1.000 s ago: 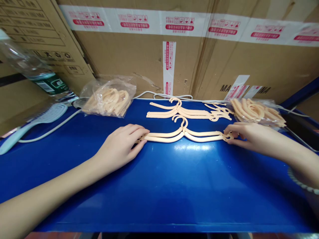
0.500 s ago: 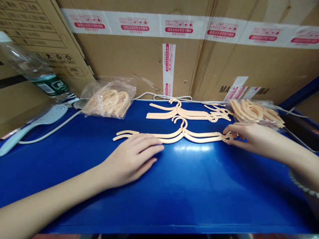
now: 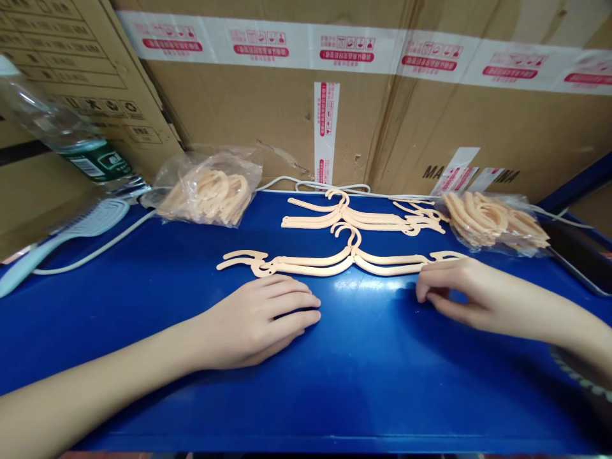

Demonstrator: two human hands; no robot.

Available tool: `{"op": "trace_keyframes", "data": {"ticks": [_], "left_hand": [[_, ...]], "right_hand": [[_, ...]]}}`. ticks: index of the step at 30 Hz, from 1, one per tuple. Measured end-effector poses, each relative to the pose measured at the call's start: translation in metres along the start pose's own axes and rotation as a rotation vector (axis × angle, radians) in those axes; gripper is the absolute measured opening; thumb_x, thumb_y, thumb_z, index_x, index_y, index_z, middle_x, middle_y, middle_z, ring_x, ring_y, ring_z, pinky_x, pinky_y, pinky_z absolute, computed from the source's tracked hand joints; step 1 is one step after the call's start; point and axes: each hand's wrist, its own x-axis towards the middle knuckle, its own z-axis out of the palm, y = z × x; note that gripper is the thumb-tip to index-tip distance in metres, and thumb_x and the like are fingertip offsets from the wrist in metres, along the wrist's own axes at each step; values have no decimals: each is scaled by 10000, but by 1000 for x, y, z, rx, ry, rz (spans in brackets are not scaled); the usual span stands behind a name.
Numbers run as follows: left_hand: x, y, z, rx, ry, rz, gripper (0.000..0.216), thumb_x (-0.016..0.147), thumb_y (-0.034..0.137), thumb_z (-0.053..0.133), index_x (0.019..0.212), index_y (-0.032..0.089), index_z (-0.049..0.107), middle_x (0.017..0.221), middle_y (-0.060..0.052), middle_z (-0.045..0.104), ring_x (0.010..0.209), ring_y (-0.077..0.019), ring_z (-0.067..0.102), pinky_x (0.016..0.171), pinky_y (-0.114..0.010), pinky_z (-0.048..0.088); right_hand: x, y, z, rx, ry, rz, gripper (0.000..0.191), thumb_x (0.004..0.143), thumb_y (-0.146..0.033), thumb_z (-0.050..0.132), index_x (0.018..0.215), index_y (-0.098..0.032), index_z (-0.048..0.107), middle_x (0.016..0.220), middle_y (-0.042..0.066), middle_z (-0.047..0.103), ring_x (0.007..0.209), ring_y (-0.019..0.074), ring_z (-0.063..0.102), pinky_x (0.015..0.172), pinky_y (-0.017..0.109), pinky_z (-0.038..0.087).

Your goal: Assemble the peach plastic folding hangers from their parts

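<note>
Two beige folding hangers point(image 3: 315, 260), one close behind the other, lie on the blue tabletop point(image 3: 363, 370). Their hooks point away from me, and their jointed end pieces stretch out at both sides. Just in front of their left part, my left hand point(image 3: 261, 322) rests palm down with its fingers stretched out, holding nothing. At the right end, my right hand point(image 3: 459, 290) hovers low with loosely bent fingers and a gap beside the thumb. I see nothing in it, and it hides part of the right end pieces. Behind lies another group of beige hangers point(image 3: 368, 218).
Clear bags of beige hanger parts lie back left point(image 3: 215, 191) and back right point(image 3: 495, 220). A pale blue hairbrush point(image 3: 90, 223) and a plastic bottle point(image 3: 90, 150) are at left, a dark phone point(image 3: 583, 261) at right. Cardboard boxes point(image 3: 239, 115) and a white cable point(image 3: 329, 187) line the back.
My right hand has let go of the hangers' right end and drawn back towards me. My left hand has slid slightly nearer, uncovering the left joints. The hangers stay in place.
</note>
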Motion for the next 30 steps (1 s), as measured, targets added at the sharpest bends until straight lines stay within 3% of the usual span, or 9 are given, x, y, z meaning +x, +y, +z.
{"op": "trace_keyframes", "data": {"ticks": [10,17,25,30], "left_hand": [[-1,0,-1,-27,21,-16,254,980,90,495,1156,155,667,1152,-111,754,1081,-251,698,923,-383,581],[-8,-2,2,-2,64,-69,186,952,93,494,1012,182,646,1007,-89,748,897,-216,695,826,-356,550],[-8,-1,3,-7,80,-79,185,954,76,460,871,180,587,817,-60,654,731,-195,574,670,-328,453],[-10,-2,5,-30,79,-88,165,948,63,479,942,170,603,899,-71,679,789,-207,587,727,-339,450]], "right_hand": [[8,-6,15,105,-58,-13,144,955,-205,514,898,-219,646,894,28,701,779,196,645,731,304,479],[7,-7,14,98,-59,-4,135,952,-199,516,903,-222,640,905,25,698,783,195,638,726,303,471],[7,-5,16,92,-75,3,139,970,-198,500,919,-216,627,919,17,682,798,180,622,739,294,461],[7,-4,17,95,-75,7,137,963,-192,506,923,-213,635,925,22,687,801,183,623,741,297,460]]}}
